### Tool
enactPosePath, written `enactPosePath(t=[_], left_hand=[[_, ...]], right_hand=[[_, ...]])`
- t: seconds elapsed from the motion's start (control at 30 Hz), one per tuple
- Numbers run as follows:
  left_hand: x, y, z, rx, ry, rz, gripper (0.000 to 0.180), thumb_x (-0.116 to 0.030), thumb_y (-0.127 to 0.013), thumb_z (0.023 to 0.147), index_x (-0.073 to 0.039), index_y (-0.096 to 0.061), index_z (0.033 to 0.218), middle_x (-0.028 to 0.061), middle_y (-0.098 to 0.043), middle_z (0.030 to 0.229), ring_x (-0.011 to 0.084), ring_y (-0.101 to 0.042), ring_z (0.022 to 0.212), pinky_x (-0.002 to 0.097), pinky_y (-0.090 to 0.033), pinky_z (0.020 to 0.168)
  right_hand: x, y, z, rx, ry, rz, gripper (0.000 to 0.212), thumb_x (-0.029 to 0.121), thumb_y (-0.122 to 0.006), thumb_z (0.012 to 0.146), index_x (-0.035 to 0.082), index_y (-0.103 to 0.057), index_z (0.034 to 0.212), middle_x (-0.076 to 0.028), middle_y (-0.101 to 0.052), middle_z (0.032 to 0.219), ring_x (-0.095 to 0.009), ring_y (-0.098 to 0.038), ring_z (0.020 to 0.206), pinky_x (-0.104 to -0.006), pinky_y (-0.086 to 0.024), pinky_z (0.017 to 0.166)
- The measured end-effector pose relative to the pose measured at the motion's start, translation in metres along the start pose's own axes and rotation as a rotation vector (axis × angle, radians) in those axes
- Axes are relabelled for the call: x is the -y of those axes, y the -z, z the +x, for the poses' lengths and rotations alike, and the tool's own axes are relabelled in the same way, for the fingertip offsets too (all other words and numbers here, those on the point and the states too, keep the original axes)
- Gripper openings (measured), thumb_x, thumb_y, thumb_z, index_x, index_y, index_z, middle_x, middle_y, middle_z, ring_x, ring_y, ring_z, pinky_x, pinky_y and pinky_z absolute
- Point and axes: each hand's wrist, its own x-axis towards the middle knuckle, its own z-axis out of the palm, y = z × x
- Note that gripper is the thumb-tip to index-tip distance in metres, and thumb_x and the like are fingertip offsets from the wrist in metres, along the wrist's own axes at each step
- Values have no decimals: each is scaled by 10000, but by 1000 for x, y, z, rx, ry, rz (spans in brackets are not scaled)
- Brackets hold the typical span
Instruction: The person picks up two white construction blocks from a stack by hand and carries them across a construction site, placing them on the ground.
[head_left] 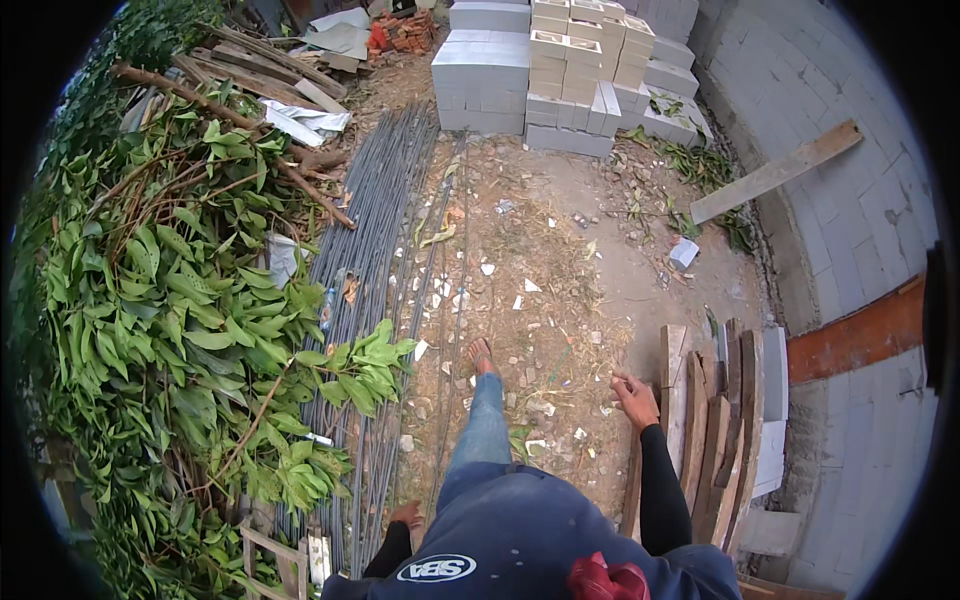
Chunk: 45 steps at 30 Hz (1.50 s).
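My right hand (636, 401) hangs in front of me at the right, its fingers loosely bent and apart, with nothing seen in them. Its nearest things are the weathered wooden planks (694, 430) lying beside a wall; hand and planks look apart. At my left side my left hand (408, 514) is low and partly cut off by my body. Its visible fingers look loosely apart and hold nothing that I can see. Close to it runs a long bundle of grey steel bars (375, 190) on the ground. One bare foot (481, 354) is stretched forward on the littered soil.
Cut leafy branches (190, 330) heap up along the left and overhang the bars. Stacked grey blocks (480, 85) and beige hollow blocks (566, 62) stand ahead. A board (775, 172) leans on the grey block wall (850, 110) at right. Broken shards (532, 286) litter the ground.
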Motion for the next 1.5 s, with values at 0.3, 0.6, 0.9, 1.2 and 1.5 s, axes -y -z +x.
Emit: enactPosePath(t=[0.3, 0.6, 0.9, 1.2, 1.5], left_hand=[[-477, 25, 18, -150, -468, -379, 444, -321, -580, 846, -42, -546, 1190, 64, -604, 944, 186, -584, 770, 323, -455, 633], [-691, -15, 47, -30, -329, -182, 516, -331, -572, 856, -68, -438, 1280, 76, -491, 1248, 288, -541, 1052, 450, -421, 873], [-709, -52, 83, 7, 122, -396, 347, -344, -580, 844, -79, -530, 1063, 111, -546, 997, 297, -566, 909, 462, -485, 699], [-887, -52, 110, -195, -16, -232, 540, -344, -649, 788, -97, -475, 1236, 99, -524, 1105, 273, -502, 995, 464, -450, 804], [-1104, 19, 189, -60, -77, -481, 808, -645, -442, 824, -172, -212, 1437, 60, -233, 1483, 291, -182, 1355, 622, -228, 985]], right_hand=[[-180, 28, 78, 280, -959, 182, 198, 262, -388, 892, 148, -490, 1018, -87, -531, 741, -279, -531, 608, -421, -417, 523], [-10, -19, 237, 158, -491, -140, 305, 273, -442, 842, 87, -594, 1030, -186, -609, 1000, -331, -580, 943, -440, -452, 806], [149, 38, 583, -77, -569, -31, 307, 314, -562, 827, 122, -567, 1066, -52, -564, 821, -222, -565, 644, -387, -475, 558], [343, 38, 833, -106, -123, -182, 304, 333, -580, 852, 84, -588, 1027, -22, -562, 765, -128, -557, 603, -251, -411, 445], [408, -70, 847, 159, -498, -251, 367, 362, -604, 825, 111, -588, 1092, -70, -603, 860, -175, -593, 646, -335, -485, 539]])
